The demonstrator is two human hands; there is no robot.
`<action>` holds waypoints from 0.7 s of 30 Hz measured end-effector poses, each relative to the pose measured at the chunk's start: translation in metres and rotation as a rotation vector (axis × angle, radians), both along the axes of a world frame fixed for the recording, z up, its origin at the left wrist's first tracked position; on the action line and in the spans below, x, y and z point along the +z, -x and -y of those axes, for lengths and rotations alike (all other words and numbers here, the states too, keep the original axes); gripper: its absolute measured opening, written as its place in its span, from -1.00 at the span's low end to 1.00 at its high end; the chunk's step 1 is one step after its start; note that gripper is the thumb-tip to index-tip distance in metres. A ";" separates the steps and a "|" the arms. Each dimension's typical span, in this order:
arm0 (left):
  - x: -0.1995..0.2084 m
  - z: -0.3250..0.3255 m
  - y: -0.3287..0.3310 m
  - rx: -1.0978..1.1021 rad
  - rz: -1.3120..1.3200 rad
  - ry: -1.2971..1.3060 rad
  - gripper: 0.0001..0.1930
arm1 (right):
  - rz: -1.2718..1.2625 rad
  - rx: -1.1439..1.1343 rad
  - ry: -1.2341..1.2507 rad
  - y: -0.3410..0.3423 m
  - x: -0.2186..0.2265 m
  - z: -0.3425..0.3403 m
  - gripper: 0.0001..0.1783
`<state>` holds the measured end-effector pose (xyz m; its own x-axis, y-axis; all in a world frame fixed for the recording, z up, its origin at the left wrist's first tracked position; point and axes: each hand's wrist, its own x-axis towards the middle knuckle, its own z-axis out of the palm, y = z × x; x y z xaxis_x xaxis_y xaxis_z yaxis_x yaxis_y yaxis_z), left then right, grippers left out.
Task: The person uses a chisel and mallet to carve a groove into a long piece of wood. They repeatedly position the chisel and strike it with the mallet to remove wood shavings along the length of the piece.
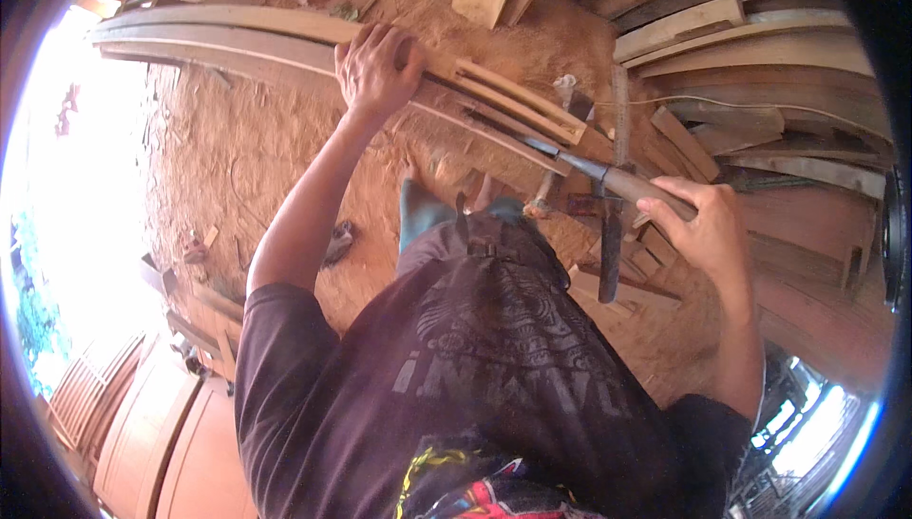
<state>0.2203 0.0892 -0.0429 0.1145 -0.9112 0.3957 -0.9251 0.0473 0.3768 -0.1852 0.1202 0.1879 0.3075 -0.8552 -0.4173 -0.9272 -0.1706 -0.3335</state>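
Left hand [382, 71] is clamped over the long timber [442, 103], which lies crosswise ahead; right hand [701, 223] grasps the chisel [617, 180] by its handle, blade at the timber's right end.

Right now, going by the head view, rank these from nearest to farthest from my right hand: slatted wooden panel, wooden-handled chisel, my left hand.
1. Wooden-handled chisel: held in the right hand.
2. Left hand: ahead and leftward, on the long wooden pieces.
3. Slatted wooden panel: far off, lower left.
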 end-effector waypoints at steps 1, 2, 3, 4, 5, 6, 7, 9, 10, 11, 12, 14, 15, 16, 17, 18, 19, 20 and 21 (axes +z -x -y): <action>-0.003 0.006 0.001 -0.020 -0.025 0.011 -0.73 | 0.030 -0.036 -0.017 0.015 -0.014 -0.003 -0.46; -0.009 0.011 0.006 -0.051 -0.056 0.002 -0.73 | 0.055 -0.082 -0.052 0.027 -0.031 -0.011 -0.46; -0.009 0.007 0.003 -0.024 -0.055 -0.012 -0.74 | 0.086 -0.088 -0.042 0.023 -0.049 -0.017 -0.45; -0.007 0.008 0.006 -0.023 -0.050 -0.018 -0.74 | 0.095 -0.080 0.020 0.019 -0.057 -0.023 -0.44; -0.006 0.009 0.010 -0.025 -0.048 -0.025 -0.74 | 0.103 -0.073 0.081 0.016 -0.062 -0.029 -0.43; -0.003 0.009 0.008 -0.017 -0.022 -0.031 -0.74 | 0.134 -0.058 0.143 0.011 -0.070 -0.029 -0.42; -0.002 0.008 0.004 -0.021 -0.001 -0.025 -0.74 | 0.182 -0.009 0.207 0.000 -0.067 -0.026 -0.42; 0.001 0.000 -0.004 0.008 0.062 -0.026 -0.73 | 0.049 -0.050 0.099 -0.036 -0.031 -0.018 -0.37; 0.001 0.000 -0.003 -0.002 0.075 -0.021 -0.72 | -0.037 -0.093 0.049 -0.047 -0.013 -0.020 -0.34; 0.001 -0.001 -0.004 -0.004 0.074 -0.032 -0.72 | 0.015 -0.086 0.005 -0.034 -0.026 -0.019 -0.32; 0.001 0.004 -0.001 -0.016 0.062 -0.029 -0.71 | 0.055 -0.088 -0.026 -0.009 -0.049 -0.013 -0.29; 0.000 0.007 0.001 -0.027 0.049 -0.035 -0.70 | 0.073 -0.068 -0.073 0.005 -0.062 -0.010 -0.25; 0.000 0.004 -0.002 -0.034 0.050 -0.041 -0.69 | 0.051 -0.054 -0.087 0.003 -0.062 -0.012 -0.24; -0.001 0.002 -0.003 -0.040 0.050 -0.046 -0.69 | 0.029 -0.040 -0.101 -0.001 -0.063 -0.015 -0.22; -0.001 0.002 -0.005 -0.045 0.006 -0.057 -0.66 | -0.036 0.004 -0.064 -0.006 -0.064 -0.014 -0.25; -0.004 0.000 -0.007 -0.064 -0.035 -0.082 -0.63 | -0.095 0.033 -0.041 -0.014 -0.068 -0.018 -0.28; 0.000 0.006 -0.007 -0.084 -0.078 -0.087 -0.60 | -0.159 0.062 0.002 -0.022 -0.070 -0.014 -0.31; 0.003 0.003 -0.005 -0.131 -0.093 -0.054 -0.58 | -0.223 0.089 0.044 -0.032 -0.070 -0.014 -0.34; 0.008 -0.007 0.002 -0.176 -0.112 -0.018 -0.55 | -0.283 0.101 0.018 -0.045 -0.071 -0.015 -0.32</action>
<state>0.2185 0.0960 -0.0352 -0.0046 -0.9277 0.3734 -0.8555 0.1970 0.4788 -0.1403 0.1351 0.1170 0.2652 -0.8339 -0.4839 -0.9608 -0.2707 -0.0602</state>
